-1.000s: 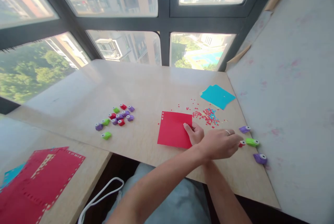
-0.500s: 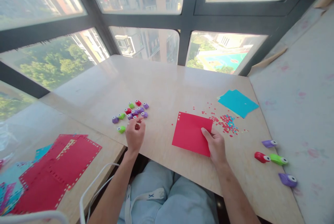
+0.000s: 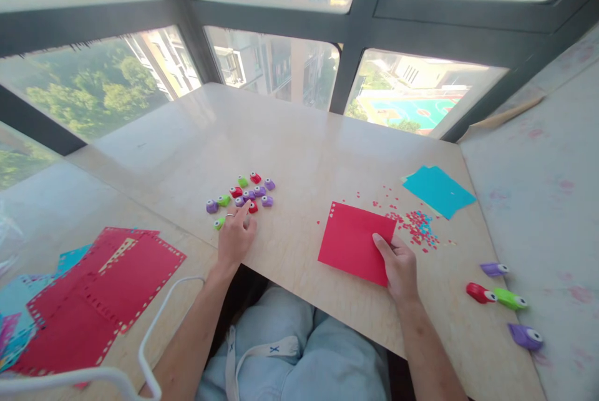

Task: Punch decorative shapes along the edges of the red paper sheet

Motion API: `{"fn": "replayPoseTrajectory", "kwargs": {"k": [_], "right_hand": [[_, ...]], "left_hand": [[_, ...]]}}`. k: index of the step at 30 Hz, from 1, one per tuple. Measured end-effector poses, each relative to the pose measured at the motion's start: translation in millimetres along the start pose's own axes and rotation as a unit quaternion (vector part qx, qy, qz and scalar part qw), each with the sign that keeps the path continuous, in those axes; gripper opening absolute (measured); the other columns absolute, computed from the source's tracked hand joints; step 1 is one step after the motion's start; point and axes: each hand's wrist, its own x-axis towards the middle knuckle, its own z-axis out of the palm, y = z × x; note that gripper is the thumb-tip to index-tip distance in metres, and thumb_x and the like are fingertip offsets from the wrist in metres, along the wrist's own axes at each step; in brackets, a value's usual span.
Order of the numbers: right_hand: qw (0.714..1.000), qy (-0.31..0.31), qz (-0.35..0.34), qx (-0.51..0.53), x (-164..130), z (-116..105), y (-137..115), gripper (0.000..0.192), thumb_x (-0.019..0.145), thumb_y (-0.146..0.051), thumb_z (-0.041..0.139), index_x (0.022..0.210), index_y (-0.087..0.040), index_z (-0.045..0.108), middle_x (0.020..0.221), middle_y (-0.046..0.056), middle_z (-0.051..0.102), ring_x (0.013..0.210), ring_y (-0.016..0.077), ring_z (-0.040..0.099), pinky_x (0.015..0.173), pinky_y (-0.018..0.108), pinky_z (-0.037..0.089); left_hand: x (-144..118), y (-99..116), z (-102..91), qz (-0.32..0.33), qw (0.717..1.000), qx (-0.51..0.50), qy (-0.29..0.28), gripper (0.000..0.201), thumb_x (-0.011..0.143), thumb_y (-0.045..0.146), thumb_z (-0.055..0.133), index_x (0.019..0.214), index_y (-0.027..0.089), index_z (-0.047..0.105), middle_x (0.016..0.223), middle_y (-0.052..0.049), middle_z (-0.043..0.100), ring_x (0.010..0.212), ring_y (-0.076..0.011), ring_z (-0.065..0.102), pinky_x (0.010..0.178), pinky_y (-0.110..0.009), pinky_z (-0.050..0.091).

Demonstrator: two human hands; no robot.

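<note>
My right hand (image 3: 399,264) grips the right edge of a red sheet of paper (image 3: 353,242), thumb on top. Small punched holes show at the sheet's upper left corner. My left hand (image 3: 236,236) is at the near side of a cluster of small craft punches, its index finger reaching to a red punch (image 3: 253,206). The fingers are extended, not wrapped round it; whether they touch it I cannot tell. Beside them lie a purple punch (image 3: 267,201) and a green punch (image 3: 219,224), the latter partly behind the hand.
Red and blue confetti (image 3: 421,227) lies beyond the sheet, near blue paper (image 3: 438,190). Several larger punches, including a red one (image 3: 480,292), stand by the right wall. Punched red sheets (image 3: 135,270) lie at left, near a white cable (image 3: 152,332).
My left hand has gone from a curled pose to extended fingers reaching at the red punch. The right hand still holds the red sheet. The view has shifted slightly.
</note>
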Motion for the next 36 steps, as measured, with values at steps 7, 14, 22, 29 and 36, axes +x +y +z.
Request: {"fn": "replayPoseTrajectory", "kwargs": {"k": [7, 14, 22, 29, 36], "right_hand": [[1.0, -0.015, -0.008, -0.011, -0.7, -1.3, 2.3, 0.047, 0.074, -0.053, 0.075, 0.103, -0.017, 0.071, 0.093, 0.008, 0.074, 0.079, 0.0252, 0.069, 0.065, 0.033, 0.055], [0.986, -0.146, 0.011, -0.078, -0.8, -0.8, -10.5, 0.049, 0.073, -0.057, 0.073, 0.1, -0.016, 0.072, 0.088, 0.01, 0.074, 0.076, 0.0269, 0.068, 0.062, 0.033, 0.055], [0.971, 0.015, -0.084, -0.222, 11.7, 6.4, -3.7, 0.033, 0.08, -0.048, 0.062, 0.073, -0.017, 0.066, 0.067, 0.004, 0.066, 0.065, 0.0213, 0.061, 0.056, 0.027, 0.044], [0.977, 0.201, -0.059, -0.034, 15.4, -15.1, 3.8, 0.035, 0.072, -0.049, 0.07, 0.083, -0.017, 0.059, 0.073, 0.004, 0.064, 0.063, 0.0181, 0.058, 0.056, 0.027, 0.046], [0.989, 0.14, -0.012, 0.042, 3.1, -9.7, -7.9, 0.038, 0.066, -0.049, 0.077, 0.075, -0.019, 0.055, 0.064, -0.001, 0.059, 0.056, 0.0149, 0.053, 0.051, 0.025, 0.044]], "left_hand": [[-14.4, 2.7, -5.6, 0.075, 0.99, -0.109, -0.05, 0.026, 0.089, 0.036, 0.054, 0.102, 0.02, 0.071, 0.091, -0.005, 0.063, 0.063, -0.0106, 0.053, 0.063, -0.024, 0.048], [-26.6, 9.5, -1.1, 0.074, 0.981, -0.159, -0.078, 0.023, 0.087, 0.039, 0.061, 0.099, 0.02, 0.069, 0.098, -0.003, 0.062, 0.062, -0.0083, 0.055, 0.062, -0.023, 0.049], [-30.4, 15.0, 4.7, 0.077, 0.991, -0.103, -0.039, 0.022, 0.088, 0.04, 0.063, 0.1, 0.022, 0.067, 0.099, -0.001, 0.064, 0.063, -0.0088, 0.056, 0.066, -0.024, 0.048], [-31.2, 18.3, 6.5, 0.077, 0.992, -0.095, -0.013, 0.024, 0.087, 0.042, 0.062, 0.095, 0.02, 0.067, 0.099, -0.001, 0.065, 0.06, -0.0084, 0.056, 0.064, -0.024, 0.047], [-31.6, 20.6, 12.4, 0.05, 0.99, -0.121, -0.057, 0.028, 0.084, 0.048, 0.065, 0.087, 0.02, 0.065, 0.098, -0.001, 0.069, 0.06, -0.0108, 0.056, 0.065, -0.027, 0.046]]}}
